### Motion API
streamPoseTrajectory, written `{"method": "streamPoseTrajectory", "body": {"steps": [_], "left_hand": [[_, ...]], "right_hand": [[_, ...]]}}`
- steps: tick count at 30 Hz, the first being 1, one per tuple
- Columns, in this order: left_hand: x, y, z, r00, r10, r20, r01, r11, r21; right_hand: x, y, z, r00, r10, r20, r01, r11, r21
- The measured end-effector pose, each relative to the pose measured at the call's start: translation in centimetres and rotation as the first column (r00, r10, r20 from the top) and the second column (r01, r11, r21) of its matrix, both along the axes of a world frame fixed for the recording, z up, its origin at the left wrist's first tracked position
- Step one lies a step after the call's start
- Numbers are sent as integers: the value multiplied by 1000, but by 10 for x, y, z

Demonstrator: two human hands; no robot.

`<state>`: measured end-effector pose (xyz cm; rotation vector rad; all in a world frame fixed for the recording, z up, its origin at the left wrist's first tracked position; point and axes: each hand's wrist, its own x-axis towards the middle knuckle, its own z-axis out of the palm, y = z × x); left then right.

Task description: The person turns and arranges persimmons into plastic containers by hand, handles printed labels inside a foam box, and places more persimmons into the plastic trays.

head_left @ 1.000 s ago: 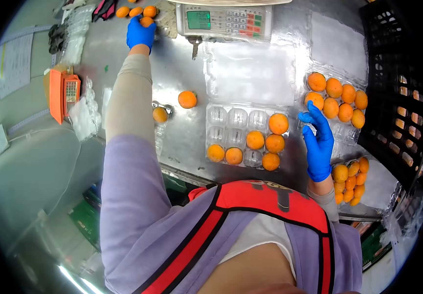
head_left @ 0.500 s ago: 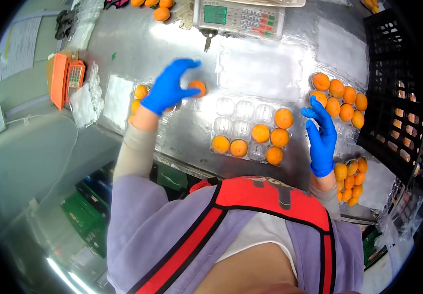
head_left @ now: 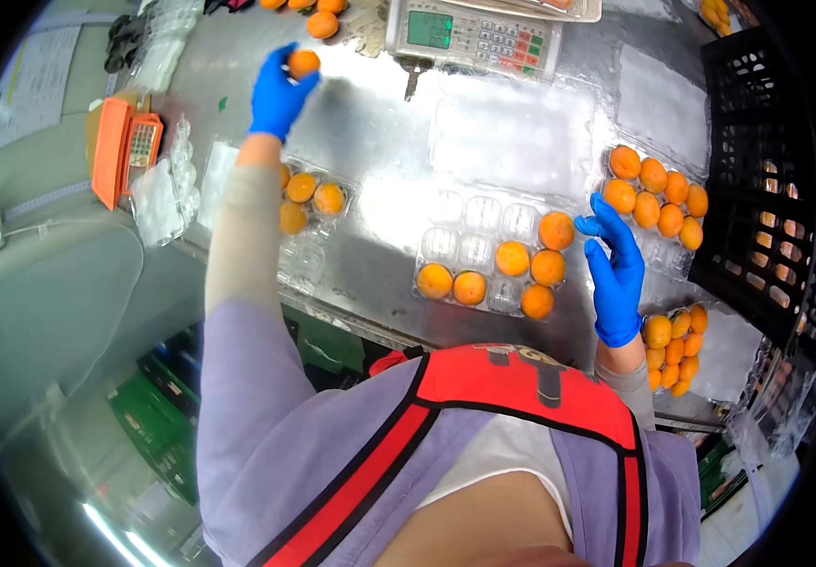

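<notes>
My left hand (head_left: 280, 94), in a blue glove, has its fingers round an orange fruit (head_left: 304, 63) above the upper left of the metal table. Below its wrist lies a clear tray (head_left: 306, 260) with several orange fruits, partly hidden by my sleeve. My right hand (head_left: 618, 274), also gloved in blue, hovers with fingers apart and nothing in them. It is between the middle clear tray (head_left: 441, 244), which has fruits in some of its cups, and the right tray (head_left: 663, 253), where several fruits sit in rows.
A scale (head_left: 474, 38) stands at the table's back. A black crate (head_left: 757, 189) borders the right side, above another filled tray (head_left: 674, 350). Loose fruits (head_left: 322, 25) lie at the upper left. An orange device (head_left: 124, 151) is at far left.
My left hand went from the loose fruits down to the single fruit on the table, then up and left with a fruit. The single fruit is gone from its place. My right hand barely moved.
</notes>
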<state>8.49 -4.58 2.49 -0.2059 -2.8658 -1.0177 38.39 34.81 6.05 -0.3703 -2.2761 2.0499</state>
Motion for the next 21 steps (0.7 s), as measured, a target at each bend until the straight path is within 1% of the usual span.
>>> {"method": "streamPoseTrajectory", "body": {"steps": [2, 3, 4, 5, 6, 8, 9, 11, 12, 14, 15, 17, 19, 20, 21], "left_hand": [[-47, -24, -17, 988, 122, -96, -132, 986, -99], [-64, -32, -21, 982, 151, -113, -166, 977, -133], [-76, -32, -23, 970, 219, -109, -235, 958, -166], [-87, -35, -28, 965, 237, -110, -252, 955, -154], [-98, -37, -35, 962, 251, -108, -264, 955, -138], [-115, -36, -43, 967, 244, -73, -251, 961, -115], [-119, -34, -44, 973, 223, -57, -228, 968, -106], [-121, -29, -45, 974, 225, -26, -226, 957, -185], [-121, -24, -46, 976, 216, -22, -217, 960, -178], [-116, -22, -42, 973, 232, -4, -224, 931, -288], [-109, -20, -39, 972, 234, -9, -227, 932, -283], [-89, -12, -28, 972, 211, -102, -228, 952, -203], [-48, 9, -4, 976, 149, -156, -157, 987, -41], [-31, 14, -11, 972, 86, -218, -58, 989, 135], [0, 30, -5, 969, 11, -248, 29, 987, 156]], "right_hand": [[-1, -1, 0, 999, -11, 31, 12, 999, -37], [-2, -2, -2, 999, -21, 38, 22, 999, -33], [-3, -1, -2, 1000, -8, 24, 9, 1000, -22], [-3, 2, -3, 1000, 0, 13, 0, 1000, -7], [-4, 4, -4, 999, -24, 28, 24, 1000, 10], [-3, 7, -8, 997, -77, 32, 78, 996, -45], [-2, 9, -9, 994, -100, 45, 101, 994, -31], [-1, 14, -11, 990, -133, 48, 135, 990, -42], [0, 16, -13, 989, -143, 47, 144, 989, -30], [4, 19, -15, 988, -147, 44, 148, 989, -19], [6, 20, -15, 989, -145, 34, 145, 989, -12], [11, 21, -14, 989, -144, 29, 144, 990, 4], [18, 21, -13, 991, -136, 18, 135, 991, 18], [23, 21, -12, 990, -135, 35, 135, 991, 6], [27, 22, -12, 990, -133, 51, 133, 991, -6]]}}
